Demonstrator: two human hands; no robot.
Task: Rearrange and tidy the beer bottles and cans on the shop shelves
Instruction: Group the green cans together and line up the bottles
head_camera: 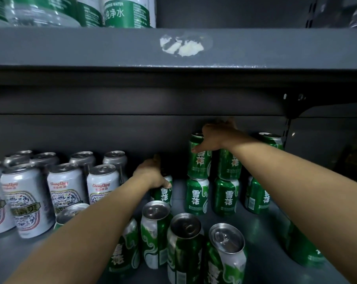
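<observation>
Near cans (185,242) cropped; left hand (151,175) hides a green can (163,192).

1. Silver cans (66,188), left of shelf: red script "Chong Qing"; smaller characters beneath too blurred to read.
2. Green cans (197,196): white characters "雪花", small print "REFRESHING".
3. Water bottle (125,14), upper shelf: "WATER", "纯净水", first character partly cut.

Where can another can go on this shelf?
There is bare shelf floor between the stacked green cans at the back and the loose green cans in front. A thin gap shows between the silver cans and the left hand. The front middle is crowded.
</observation>
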